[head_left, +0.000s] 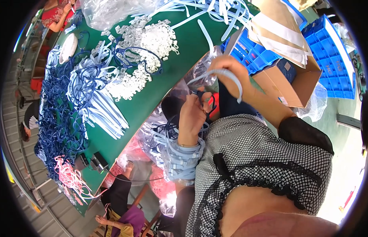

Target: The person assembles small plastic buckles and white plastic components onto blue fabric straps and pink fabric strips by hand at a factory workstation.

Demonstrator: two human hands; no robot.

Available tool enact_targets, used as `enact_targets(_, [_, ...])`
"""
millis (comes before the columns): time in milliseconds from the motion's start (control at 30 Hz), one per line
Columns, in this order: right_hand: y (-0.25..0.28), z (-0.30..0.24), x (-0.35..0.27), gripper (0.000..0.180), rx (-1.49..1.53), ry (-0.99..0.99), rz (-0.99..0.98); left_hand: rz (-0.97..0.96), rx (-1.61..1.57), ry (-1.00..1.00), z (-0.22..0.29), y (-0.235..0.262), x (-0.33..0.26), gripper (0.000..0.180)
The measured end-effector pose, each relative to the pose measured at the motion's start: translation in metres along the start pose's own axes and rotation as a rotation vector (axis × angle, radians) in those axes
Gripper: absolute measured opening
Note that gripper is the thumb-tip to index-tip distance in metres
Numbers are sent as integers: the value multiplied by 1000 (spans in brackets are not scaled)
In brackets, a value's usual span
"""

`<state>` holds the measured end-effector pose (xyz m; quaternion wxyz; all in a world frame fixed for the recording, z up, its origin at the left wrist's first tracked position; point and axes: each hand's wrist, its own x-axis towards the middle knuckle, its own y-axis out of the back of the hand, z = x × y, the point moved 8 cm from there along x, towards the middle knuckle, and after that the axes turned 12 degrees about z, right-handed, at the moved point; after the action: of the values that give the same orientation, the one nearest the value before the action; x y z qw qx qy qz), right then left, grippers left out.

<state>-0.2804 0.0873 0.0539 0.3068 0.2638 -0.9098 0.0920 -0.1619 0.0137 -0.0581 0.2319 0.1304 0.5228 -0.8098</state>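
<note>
My right hand (232, 70) is raised past the table's near edge, with its fingers closed on a light blue strap (236, 85) that curves over the knuckles and hangs down. Just below and left of it, my left hand (192, 114) pinches a dark blue strap (211, 107); its exact shape is partly hidden by the fingers. Many light blue straps (178, 158) are looped around my left forearm. On the green table (146, 96) lie a pile of small white plastic buckles (156, 37), a heap of light blue straps (107, 116) and a tangle of navy straps (59, 114).
Pink straps (71, 177) and a small black device (99, 162) with a cable lie near the table's left end. At right stand a blue crate (251, 55), an open cardboard box (275, 81) and another blue crate (330, 51). Another person's hand (101, 220) shows at lower left.
</note>
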Motion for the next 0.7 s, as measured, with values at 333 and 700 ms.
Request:
enact_targets(333, [-40,4,-52,12,267,-358,-521,120,133,-308,34,3,-27,23])
enact_targets(700, [-63,19,-71,18,279,-885,-307,204,240,-439,39,-1,-50,38])
